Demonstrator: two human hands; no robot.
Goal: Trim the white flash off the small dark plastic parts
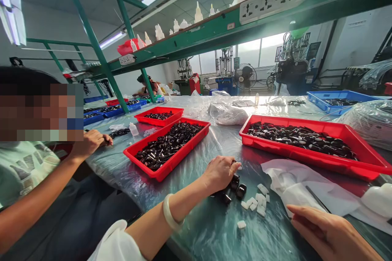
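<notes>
My left hand [221, 172], with a pale bangle on the wrist, is over a small pile of glossy black pieces [241, 190]. Its fingers are pressed together at the pile's upper edge, and what they pinch is mostly hidden. Just right of the pile lie small white blocks [260, 200], one of them apart, lower down [241, 224]. At the lower right my right hand [329, 228] hovers with fingers extended, nothing visible in it. A thin dark tool [317, 199] rests on a white plastic sheet [294, 179] beyond that hand.
Red trays of black parts stand ahead at left [167, 173] and right [306, 157]. Behind are clear plastic bags [228, 114] and a blue tray [324, 108]. A green shelf [199, 34] crosses above. Another person's hands [92, 142] work at the left beside a small bottle [133, 129].
</notes>
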